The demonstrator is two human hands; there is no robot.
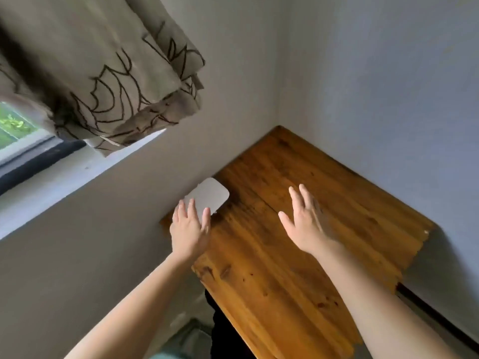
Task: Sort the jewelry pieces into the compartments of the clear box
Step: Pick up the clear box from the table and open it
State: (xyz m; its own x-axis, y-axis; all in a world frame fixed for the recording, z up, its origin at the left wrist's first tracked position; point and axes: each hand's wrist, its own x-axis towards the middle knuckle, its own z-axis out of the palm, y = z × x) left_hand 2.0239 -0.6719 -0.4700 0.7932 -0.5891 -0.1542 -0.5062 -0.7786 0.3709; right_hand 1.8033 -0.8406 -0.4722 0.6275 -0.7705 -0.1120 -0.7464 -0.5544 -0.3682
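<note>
Head view: my left hand (190, 226) is spread wide, fingertips touching the pale flat box (208, 196) at the wooden table's (280, 255) wall-side edge. My right hand (303, 218) hovers wide, empty. No jewelry visible. Likely just starting: next, pull the box in. Its long axis points away, slightly right.

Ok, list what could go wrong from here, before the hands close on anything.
1. The pale box sits at the wooden table edge against the wall; the left hand, open and reaching over its near end, could push it off the edge or jam it against the wall.
2. No jewelry shows on the table, so sorting cannot start yet.
3. The right hand hangs open over bare wood, so the box may slide under a one-handed grip.
</note>
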